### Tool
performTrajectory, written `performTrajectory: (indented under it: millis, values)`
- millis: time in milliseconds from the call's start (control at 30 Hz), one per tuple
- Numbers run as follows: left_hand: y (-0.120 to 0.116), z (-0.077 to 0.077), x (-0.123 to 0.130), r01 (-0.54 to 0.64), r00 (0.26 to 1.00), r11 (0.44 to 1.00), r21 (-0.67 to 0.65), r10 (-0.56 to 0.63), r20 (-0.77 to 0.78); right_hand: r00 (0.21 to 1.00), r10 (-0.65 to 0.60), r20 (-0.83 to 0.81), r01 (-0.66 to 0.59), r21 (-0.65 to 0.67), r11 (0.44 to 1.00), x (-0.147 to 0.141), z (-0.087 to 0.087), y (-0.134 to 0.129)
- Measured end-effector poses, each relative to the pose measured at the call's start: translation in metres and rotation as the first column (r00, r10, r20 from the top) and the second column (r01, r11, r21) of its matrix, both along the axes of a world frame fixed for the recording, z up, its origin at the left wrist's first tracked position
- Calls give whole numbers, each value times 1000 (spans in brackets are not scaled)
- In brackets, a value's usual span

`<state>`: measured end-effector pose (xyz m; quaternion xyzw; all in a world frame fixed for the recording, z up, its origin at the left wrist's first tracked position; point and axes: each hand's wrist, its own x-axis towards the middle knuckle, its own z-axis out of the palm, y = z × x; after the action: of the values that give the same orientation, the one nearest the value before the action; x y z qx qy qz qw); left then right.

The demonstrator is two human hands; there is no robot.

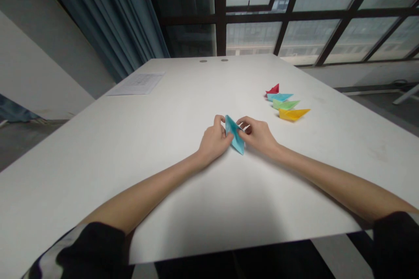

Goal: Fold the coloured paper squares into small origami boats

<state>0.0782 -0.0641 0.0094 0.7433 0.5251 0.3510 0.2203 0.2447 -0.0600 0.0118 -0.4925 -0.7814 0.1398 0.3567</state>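
A light-blue folded paper [236,137] is held between my two hands above the middle of the white table. My left hand [214,138] pinches its left side, thumb in front and fingers behind. On its right side, my right hand [258,134] grips the paper between thumb and fingers. The paper stands tilted, with one pointed corner aimed down toward me. Farther right on the table sit folded paper boats in a row: a yellow boat [293,114], a green boat [285,104], a blue boat [279,96] and a red boat [273,90].
A printed sheet [137,83] lies at the left edge of the white table [98,139]. Two round grommets [203,61] are set at the far edge. Beyond stand a blue curtain [114,13] and dark-framed windows [253,35].
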Motion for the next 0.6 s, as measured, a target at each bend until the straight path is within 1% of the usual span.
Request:
performTrajectory:
  millis: [200,333,400,500,567,600]
  values:
    - [1,-2,0,-7,996,999,44,11,-84,1000,23,10,-23,18,1000,0,3,0]
    - [4,-3,-2,6,999,999,46,-4,-43,996,22,-82,-26,-48,999,3,2,3]
    - [7,-4,-4,29,999,1000,0,-29,32,988,27,-154,-43,-100,994,6,0,6]
    - [12,-5,-5,74,977,987,-144,-43,207,953,37,-299,-100,-197,975,10,-7,13]
    - [16,-6,-6,117,953,964,-238,-42,299,901,21,-434,-160,-288,944,13,-12,18]
    - [18,-6,-6,138,942,949,-283,-38,333,863,5,-506,-200,-332,922,14,-14,20]
